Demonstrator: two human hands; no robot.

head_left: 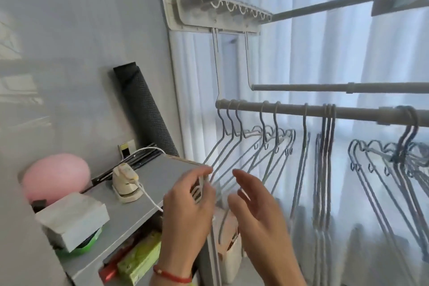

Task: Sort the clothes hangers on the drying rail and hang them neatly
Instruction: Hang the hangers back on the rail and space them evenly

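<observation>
A grey drying rail [362,112] runs across the right half of the view. Thin grey wire hangers hang from it: a spread-out group at the left end [262,144], three close together in the middle [326,146], and a tangled bunch at the right [404,153]. My left hand [185,206], with a red string on its wrist, grips a small white slotted plastic piece [198,189] just below the leftmost hangers. My right hand [253,209] is beside it with fingers straight and spread, holding nothing. What the white piece belongs to is unclear.
A grey shelf unit [148,183] stands left of my hands with a small white iron [125,184], its cable, a grey box [72,220] and a pink ball [55,174]. A rolled dark mat [145,111] leans on the wall. More rails [343,88] are above; a curtain is behind.
</observation>
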